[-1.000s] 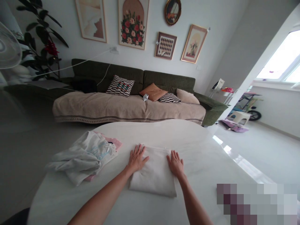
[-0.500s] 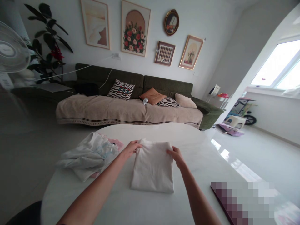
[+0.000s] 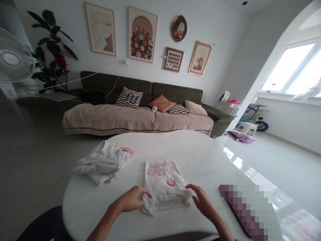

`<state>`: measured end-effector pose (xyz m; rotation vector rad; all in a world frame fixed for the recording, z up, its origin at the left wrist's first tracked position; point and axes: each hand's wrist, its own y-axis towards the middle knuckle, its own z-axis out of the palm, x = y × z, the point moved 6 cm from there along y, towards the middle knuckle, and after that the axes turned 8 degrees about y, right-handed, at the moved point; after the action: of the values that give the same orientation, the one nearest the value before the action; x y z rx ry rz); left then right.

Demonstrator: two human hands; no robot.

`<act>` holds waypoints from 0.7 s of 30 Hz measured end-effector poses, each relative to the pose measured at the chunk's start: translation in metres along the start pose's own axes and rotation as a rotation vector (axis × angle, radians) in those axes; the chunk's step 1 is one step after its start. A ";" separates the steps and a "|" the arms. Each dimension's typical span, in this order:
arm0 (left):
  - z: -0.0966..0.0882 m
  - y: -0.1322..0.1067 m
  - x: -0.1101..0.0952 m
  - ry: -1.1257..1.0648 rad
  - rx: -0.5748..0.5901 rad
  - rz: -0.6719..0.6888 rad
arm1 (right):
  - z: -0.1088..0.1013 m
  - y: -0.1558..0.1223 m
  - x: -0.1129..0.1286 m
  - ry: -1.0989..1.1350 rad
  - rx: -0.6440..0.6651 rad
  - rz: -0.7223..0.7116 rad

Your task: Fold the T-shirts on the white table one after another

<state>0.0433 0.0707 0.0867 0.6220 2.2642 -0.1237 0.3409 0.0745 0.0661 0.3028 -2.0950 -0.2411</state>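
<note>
my left grip [image 3: 131, 199] pinches the near corner of the folded white shirt [image 3: 163, 182] mid-tabletop [image 3: 200, 160]; my right grip [image 3: 203, 201] sits half open at its right edge. i'm mid-fold; i judge it needs one more fold, near edge up.

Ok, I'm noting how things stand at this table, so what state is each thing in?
Left hand, curled, fingertips at the garment's left edge
Right hand, open, fingers at the garment's right edge
Folded white garment, lying flat, pink print facing up
Clothes pile, white and pink, bunched loosely
White table, glossy, bearing both garments
Beige throw, spread over the sofa seat
</note>
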 end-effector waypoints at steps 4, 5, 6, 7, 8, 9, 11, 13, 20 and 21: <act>0.012 0.028 0.015 0.278 -0.054 -0.037 | 0.041 -0.017 0.017 -0.117 0.010 0.014; 0.016 0.042 0.017 0.300 -0.068 -0.035 | 0.060 -0.017 0.028 -0.135 0.019 0.002; 0.022 0.057 0.020 0.329 -0.070 -0.034 | 0.083 -0.016 0.041 -0.151 0.038 -0.018; 0.029 0.070 0.023 0.358 -0.058 -0.036 | 0.108 -0.016 0.054 -0.159 0.070 -0.042; 0.036 0.080 0.026 0.385 -0.044 -0.042 | 0.132 -0.016 0.065 -0.180 0.094 -0.061; 0.042 0.088 0.029 0.411 -0.033 -0.050 | 0.153 -0.017 0.074 -0.255 0.108 -0.068; 0.050 0.093 0.035 0.458 -0.037 -0.063 | 0.183 -0.020 0.081 -0.343 0.113 -0.045; 0.049 0.088 0.038 0.501 -0.069 -0.062 | 0.192 -0.025 0.082 -0.403 0.101 -0.014; 0.042 0.035 0.019 0.643 -0.165 -0.095 | 0.130 -0.036 0.059 -0.587 0.223 0.064; 0.048 0.025 0.013 0.650 -0.172 -0.105 | 0.118 -0.034 0.051 -0.614 0.222 0.085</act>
<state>0.0792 0.0841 0.0465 0.4950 2.8926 0.2582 0.2188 0.0320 0.0370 0.2944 -2.7444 -0.0479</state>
